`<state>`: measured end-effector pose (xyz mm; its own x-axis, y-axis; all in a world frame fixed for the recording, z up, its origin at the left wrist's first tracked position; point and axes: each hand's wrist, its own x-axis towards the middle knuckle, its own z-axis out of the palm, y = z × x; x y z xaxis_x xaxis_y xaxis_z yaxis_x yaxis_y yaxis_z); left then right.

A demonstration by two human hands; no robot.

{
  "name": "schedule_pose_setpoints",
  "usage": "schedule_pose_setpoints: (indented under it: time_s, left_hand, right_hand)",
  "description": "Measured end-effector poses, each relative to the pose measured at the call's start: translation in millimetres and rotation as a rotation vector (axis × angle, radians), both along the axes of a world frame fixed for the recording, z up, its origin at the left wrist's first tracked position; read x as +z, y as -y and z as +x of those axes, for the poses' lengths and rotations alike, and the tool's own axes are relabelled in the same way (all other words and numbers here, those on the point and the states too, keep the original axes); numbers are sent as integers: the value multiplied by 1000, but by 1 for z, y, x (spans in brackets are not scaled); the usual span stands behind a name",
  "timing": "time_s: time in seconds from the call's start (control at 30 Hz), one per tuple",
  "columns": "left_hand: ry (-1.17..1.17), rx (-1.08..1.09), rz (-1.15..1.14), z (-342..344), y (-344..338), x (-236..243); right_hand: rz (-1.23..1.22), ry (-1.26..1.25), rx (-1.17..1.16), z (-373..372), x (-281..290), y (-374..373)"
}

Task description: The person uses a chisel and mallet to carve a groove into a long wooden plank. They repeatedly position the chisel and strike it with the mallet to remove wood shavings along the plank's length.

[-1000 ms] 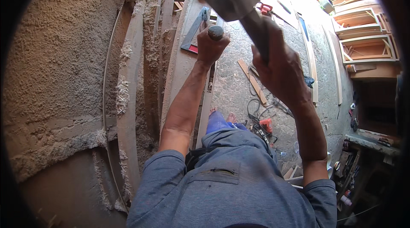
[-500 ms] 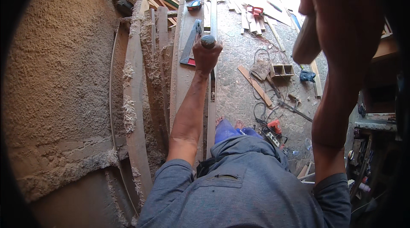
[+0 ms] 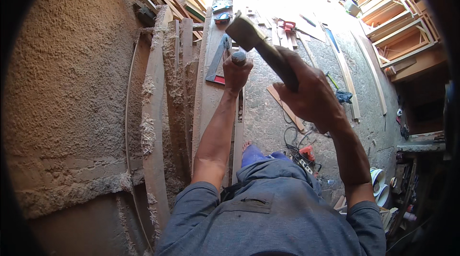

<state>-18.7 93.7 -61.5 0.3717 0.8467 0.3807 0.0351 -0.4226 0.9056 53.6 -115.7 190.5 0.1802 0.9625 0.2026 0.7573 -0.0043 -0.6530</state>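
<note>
My left hand [image 3: 235, 78] is closed around an upright chisel [image 3: 238, 58]. Only the round butt of its handle shows above the fist, and its blade is hidden. Beneath that hand runs a long narrow wood strip [image 3: 237, 148] with a slot cut in it, lying along the bench edge. My right hand [image 3: 310, 95] grips a hammer [image 3: 276, 61] by its handle. The hammer's blocky head appears just above the chisel butt, with a gap between them in the picture. A try square [image 3: 214, 66] with a red-marked stock lies left of my left hand.
On the bench [image 3: 206, 112], a tape measure [image 3: 222, 18] lies farther off. Shaving-covered boards [image 3: 152, 112] lean by the rough wall at left. Loose wood pieces, a red power tool [image 3: 307, 152] and cables lie on the floor. Wooden frames [image 3: 402, 40] are stacked at far right.
My right hand has swung the hammer down and leftward from high on the right, bringing its head near the chisel. My left hand keeps its hold on the chisel.
</note>
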Motion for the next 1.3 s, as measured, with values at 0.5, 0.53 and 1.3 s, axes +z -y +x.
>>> schedule_pose_setpoints:
  time_s: [0.5,0.53,1.3]
  left_hand:
    - [74,32,72,-7,28,10]
    - [128,28,28,-3,28,7]
    - [57,-117,-162,-10,10,-5]
  right_hand:
    - [-277,204,4,30,-99,-5]
    - [-202,178,16,31,-92,-2]
    - [215,103,-115,4,1,-21]
